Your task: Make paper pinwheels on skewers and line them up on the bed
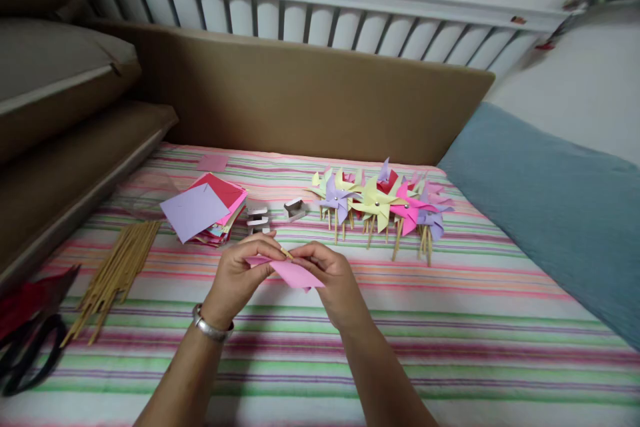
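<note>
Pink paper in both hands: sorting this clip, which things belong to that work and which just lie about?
In use: pink paper, left hand, right hand, sticks, paper stack, finished pinwheels.
Lying about: scissors, blue blanket, cushions.

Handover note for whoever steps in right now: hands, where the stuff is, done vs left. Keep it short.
Left hand and right hand together pinch a pink paper square with a wooden stick at its top edge.
Done: a cluster of finished pinwheels lies beyond the hands.
Left: this pink one is still unformed; paper stack and stick bundle wait at left, scissors at far left.
</note>
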Demonstrator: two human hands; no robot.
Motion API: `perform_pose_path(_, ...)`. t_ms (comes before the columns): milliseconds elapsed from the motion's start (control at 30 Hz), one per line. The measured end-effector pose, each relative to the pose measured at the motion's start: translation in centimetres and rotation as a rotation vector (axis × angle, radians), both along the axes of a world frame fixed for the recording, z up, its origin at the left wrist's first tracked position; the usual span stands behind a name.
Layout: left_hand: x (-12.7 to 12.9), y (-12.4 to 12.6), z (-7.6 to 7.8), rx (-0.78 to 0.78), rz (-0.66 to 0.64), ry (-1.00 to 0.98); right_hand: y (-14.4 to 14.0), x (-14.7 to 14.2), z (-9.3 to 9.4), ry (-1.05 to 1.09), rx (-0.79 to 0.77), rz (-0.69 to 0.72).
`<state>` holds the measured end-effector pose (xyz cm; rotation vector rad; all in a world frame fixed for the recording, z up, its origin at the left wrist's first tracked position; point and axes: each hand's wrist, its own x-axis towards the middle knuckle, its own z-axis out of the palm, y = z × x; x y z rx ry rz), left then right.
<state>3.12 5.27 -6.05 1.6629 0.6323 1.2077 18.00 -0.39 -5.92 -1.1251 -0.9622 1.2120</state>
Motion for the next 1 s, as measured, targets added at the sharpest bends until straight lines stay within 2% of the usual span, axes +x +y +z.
perform_pose_path(200,-0.09,0.06,-0.14,0.038,-0.003,0.001,-0.01,0.01,-0.12,-0.079,0.031,-0.041)
perform_pose_path(1000,-0.11,0.01,-0.02,-0.023,-0.015,-0.009,-0.13,-0.21,-0.21,-0.147,0.136,-0.095)
